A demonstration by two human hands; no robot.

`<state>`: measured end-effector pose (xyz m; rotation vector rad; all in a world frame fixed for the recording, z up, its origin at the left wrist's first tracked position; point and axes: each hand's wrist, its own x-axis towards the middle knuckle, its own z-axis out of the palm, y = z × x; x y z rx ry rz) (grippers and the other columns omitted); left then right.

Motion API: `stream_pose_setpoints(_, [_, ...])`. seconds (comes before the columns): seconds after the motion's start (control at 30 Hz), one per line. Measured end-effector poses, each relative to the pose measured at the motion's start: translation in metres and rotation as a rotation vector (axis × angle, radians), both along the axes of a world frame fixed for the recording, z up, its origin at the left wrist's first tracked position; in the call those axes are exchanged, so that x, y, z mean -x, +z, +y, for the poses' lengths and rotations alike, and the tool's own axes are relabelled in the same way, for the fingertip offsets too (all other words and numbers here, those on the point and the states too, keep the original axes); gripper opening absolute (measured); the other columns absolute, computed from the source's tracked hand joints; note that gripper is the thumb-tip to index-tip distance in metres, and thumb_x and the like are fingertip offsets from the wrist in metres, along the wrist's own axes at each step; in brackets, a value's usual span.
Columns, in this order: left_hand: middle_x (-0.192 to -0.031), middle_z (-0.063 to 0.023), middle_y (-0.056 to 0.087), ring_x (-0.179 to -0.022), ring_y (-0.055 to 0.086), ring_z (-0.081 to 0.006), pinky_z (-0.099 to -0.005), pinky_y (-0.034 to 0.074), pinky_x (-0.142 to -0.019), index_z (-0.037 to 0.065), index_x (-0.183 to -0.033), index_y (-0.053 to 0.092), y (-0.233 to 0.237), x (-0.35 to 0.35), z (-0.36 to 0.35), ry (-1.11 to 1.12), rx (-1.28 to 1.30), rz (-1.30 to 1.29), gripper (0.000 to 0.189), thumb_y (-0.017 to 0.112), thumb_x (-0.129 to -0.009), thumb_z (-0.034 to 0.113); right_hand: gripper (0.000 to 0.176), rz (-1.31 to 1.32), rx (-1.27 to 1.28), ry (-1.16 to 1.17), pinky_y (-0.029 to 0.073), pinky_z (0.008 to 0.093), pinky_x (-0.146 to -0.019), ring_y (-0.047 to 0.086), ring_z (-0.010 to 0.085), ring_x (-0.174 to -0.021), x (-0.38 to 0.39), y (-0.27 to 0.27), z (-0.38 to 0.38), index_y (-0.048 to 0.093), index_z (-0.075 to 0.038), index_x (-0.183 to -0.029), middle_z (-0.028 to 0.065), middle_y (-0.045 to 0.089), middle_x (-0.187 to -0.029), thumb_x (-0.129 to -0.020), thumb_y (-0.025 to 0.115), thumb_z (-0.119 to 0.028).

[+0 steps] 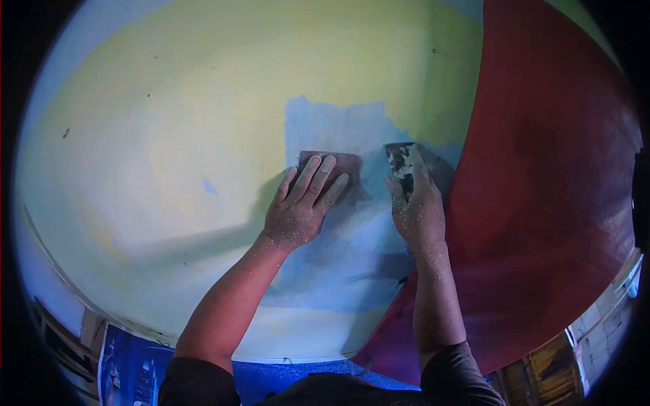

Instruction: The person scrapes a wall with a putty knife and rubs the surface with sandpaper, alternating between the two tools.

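My left hand (302, 200) lies over a reddish-brown piece of sandpaper (349, 163), fingers spread across it, pressing it to the painted panel (156, 169). Under it is a pale blue-grey patch (338, 122) with uneven edges in the yellow-green paint. To the right, my right hand (420, 210) grips a dark flat block (399, 154) smeared with white, at the patch's right side near the red area (535, 196). Fine pale dust speckles both hands and forearms. The undersides of the sandpaper and block are hidden.
The panel's curved lower rim (291, 358) runs close to my body. Below it lie a blue sheet (264, 382) and, at the lower left, a blue printed picture (132, 365). Brown wooden pieces (548, 369) are at the lower right. My arms cast shadows on the panel.
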<state>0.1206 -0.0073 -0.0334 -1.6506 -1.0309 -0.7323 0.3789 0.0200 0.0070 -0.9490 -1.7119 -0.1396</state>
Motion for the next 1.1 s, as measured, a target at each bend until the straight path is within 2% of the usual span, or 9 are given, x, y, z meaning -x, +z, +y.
stream_pose_setpoints(0.17, [-0.172, -0.0032, 0.051, -0.158, 0.048, -0.0243, -0.0482, 0.032, -0.129, 0.031, -0.153, 0.067, -0.009, 0.001, 0.01, 0.003, -0.029, -0.015, 0.058, 0.068, -0.097, 0.015, 0.071, -0.013, 0.062, -0.023, 0.054, 0.054, -0.11, 0.061, 0.0518, -0.137, 0.006, 0.017, 0.001, 0.043, 0.005, -0.163, 0.0352, 0.059, -0.153, -0.106, 0.073, -0.023])
stream_pose_setpoints(0.37, [-0.172, -0.0033, 0.051, -0.159, 0.047, -0.024, -0.0485, 0.031, -0.129, 0.032, -0.153, 0.067, -0.002, -0.001, 0.004, 0.003, -0.019, -0.023, 0.057, 0.068, -0.099, 0.016, 0.067, 0.009, 0.005, 0.016, 0.054, 0.052, -0.111, 0.065, 0.0498, -0.134, 0.002, 0.012, 0.001, 0.049, 0.006, -0.159, 0.0343, 0.064, -0.147, -0.105, 0.074, -0.024])
stream_pose_setpoints(0.57, [-0.171, -0.0043, 0.052, -0.159, 0.047, -0.0249, -0.0493, 0.03, -0.13, 0.032, -0.153, 0.067, -0.005, -0.001, 0.005, -0.006, -0.017, -0.022, 0.057, 0.068, -0.098, 0.015, 0.066, 0.035, 0.073, 0.065, 0.056, 0.0529, -0.108, 0.068, 0.05, -0.129, 0.001, 0.015, -0.008, 0.05, 0.008, -0.158, 0.0348, 0.068, -0.14, -0.104, 0.075, -0.022])
stream_pose_setpoints(0.67, [-0.171, -0.0053, 0.052, -0.159, 0.047, -0.0255, -0.0494, 0.03, -0.13, 0.031, -0.153, 0.068, -0.003, -0.002, 0.006, 0.007, -0.018, -0.021, 0.057, 0.067, -0.098, 0.014, 0.067, 0.044, 0.004, 0.061, 0.057, 0.0541, -0.105, 0.07, 0.0511, -0.125, 0.002, 0.019, 0.001, 0.05, 0.007, -0.158, 0.0347, 0.07, -0.136, -0.103, 0.076, -0.021])
stream_pose_setpoints(0.77, [-0.17, -0.0064, 0.053, -0.159, 0.047, -0.0262, -0.0493, 0.029, -0.13, 0.031, -0.152, 0.068, -0.006, -0.002, 0.007, 0.003, -0.013, -0.019, 0.057, 0.067, -0.097, 0.014, 0.069, 0.046, 0.055, 0.037, 0.057, 0.0548, -0.104, 0.07, 0.0515, -0.123, 0.004, 0.026, 0.001, 0.05, 0.005, -0.159, 0.035, 0.07, -0.135, -0.101, 0.077, -0.02])
stream_pose_setpoints(0.87, [-0.17, -0.007, 0.053, -0.159, 0.047, -0.0268, -0.0495, 0.029, -0.13, 0.03, -0.152, 0.068, -0.007, -0.003, 0.006, 0.005, -0.023, -0.016, 0.057, 0.068, -0.097, 0.014, 0.07, 0.032, 0.009, 0.064, 0.058, 0.0565, -0.102, 0.071, 0.0526, -0.12, 0.0, 0.008, 0.005, 0.05, 0.004, -0.16, 0.0356, 0.072, -0.131, -0.101, 0.076, -0.023])
stream_pose_setpoints(0.97, [-0.17, -0.007, 0.053, -0.158, 0.048, -0.0273, -0.0501, 0.03, -0.13, 0.031, -0.153, 0.068, -0.008, -0.002, 0.011, -0.002, -0.026, -0.031, 0.057, 0.068, -0.098, 0.014, 0.07, 0.037, -0.059, 0.043, 0.058, 0.058, -0.099, 0.071, 0.0535, -0.117, 0.004, 0.012, 0.013, 0.05, 0.002, -0.16, 0.036, 0.073, -0.125, -0.102, 0.076, -0.025])
stream_pose_setpoints(1.1, [-0.17, -0.0068, 0.053, -0.158, 0.049, -0.0275, -0.0506, 0.03, -0.13, 0.031, -0.152, 0.068, -0.009, -0.002, 0.011, 0.012, -0.024, -0.027, 0.058, 0.068, -0.097, 0.014, 0.069, 0.074, 0.095, 0.001, 0.058, 0.0589, -0.097, 0.072, 0.0528, -0.115, 0.012, 0.029, 0.005, 0.05, -0.001, -0.161, 0.0339, 0.074, -0.123, -0.102, 0.076, -0.026])
